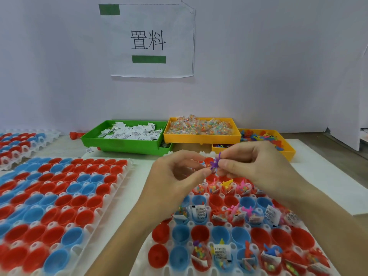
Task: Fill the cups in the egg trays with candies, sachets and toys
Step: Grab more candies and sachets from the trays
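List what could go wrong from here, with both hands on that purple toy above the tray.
1. The purple toy is pinched only by the fingertips of the left hand and right hand; it could slip and land in a cup already filled.
2. The filled cups have sachets and toys sticking up above their rims; a wrist passing low might knock them out.
3. Empty cups sit in rows between filled ones, so one could be skipped.

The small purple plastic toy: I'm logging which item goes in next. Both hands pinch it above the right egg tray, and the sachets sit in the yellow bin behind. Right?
Not quite. The white paper sachets lie in the green plastic bin, not the yellow one. The head view shows the left hand and right hand pinching the small purple plastic toy above the right egg tray.
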